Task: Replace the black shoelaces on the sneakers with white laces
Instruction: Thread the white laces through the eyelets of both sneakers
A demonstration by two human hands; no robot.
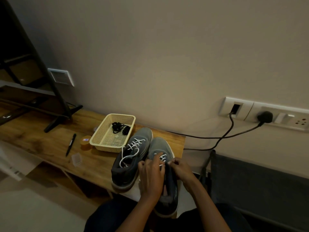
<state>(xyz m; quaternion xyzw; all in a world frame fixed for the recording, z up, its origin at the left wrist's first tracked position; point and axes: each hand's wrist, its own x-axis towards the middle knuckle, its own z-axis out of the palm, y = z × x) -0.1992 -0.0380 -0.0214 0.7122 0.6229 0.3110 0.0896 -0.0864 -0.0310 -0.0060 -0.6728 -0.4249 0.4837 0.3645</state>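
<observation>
Two grey sneakers sit side by side at lower centre of the frame, on the near right end of a wooden bench [50, 144].

Left sneaker [132, 158]: white lace [133, 146] already threaded through the eyelets, loose ends looping down toward the shoe's opening. No hand on it.

Right sneaker [163, 173]: both hands are on it, mid-shoe, over the eyelets. Its white lace [163, 157] shows just above the fingers.

Left hand [151, 176]: lies across the tongue area, fingers curled, index finger stretched forward onto the lacing. Can't tell whether it actually pinches the lace.

Right hand [179, 169]: at the shoe's right edge, fingertips pinched together close to the left hand. Looks like a grip on the lace, but the contact is too small and dark to confirm.

Black laces [119, 127]: bunched in the far corner of a cream plastic basket [107, 145], above-left of the shoes and touching the left sneaker's toe side, well apart from both hands.

Left of the basket: small orange container [86, 143], black pen [71, 144], small clear box [76, 159].
</observation>
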